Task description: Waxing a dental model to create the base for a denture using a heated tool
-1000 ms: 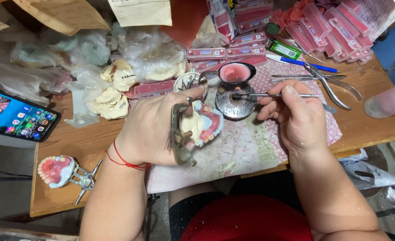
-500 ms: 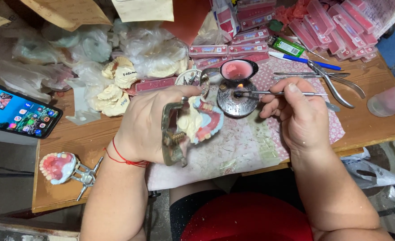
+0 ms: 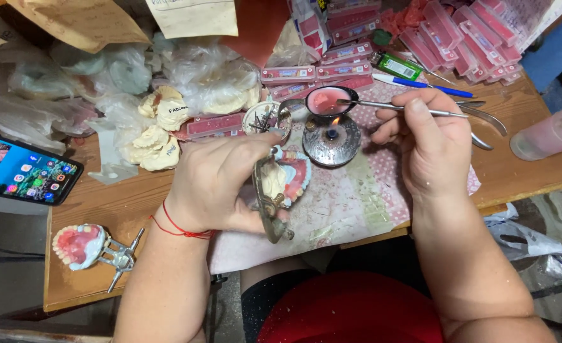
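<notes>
Raised slightly since before, the left hand (image 3: 220, 181) grips a hinged metal articulator (image 3: 269, 203) bearing pink denture wax, while the right hand (image 3: 430, 136) pinches a slim steel spatula (image 3: 382, 107) over the burner flame (image 3: 335, 122).

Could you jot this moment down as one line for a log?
left hand: holds denture model | right hand: holds metal tool, tip in wax spoon | burner: lit

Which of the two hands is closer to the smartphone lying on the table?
Left. The left hand, holding the denture model on its metal articulator, is nearer the smartphone at the table's left edge. The right hand is farther right, past the burner.
</notes>
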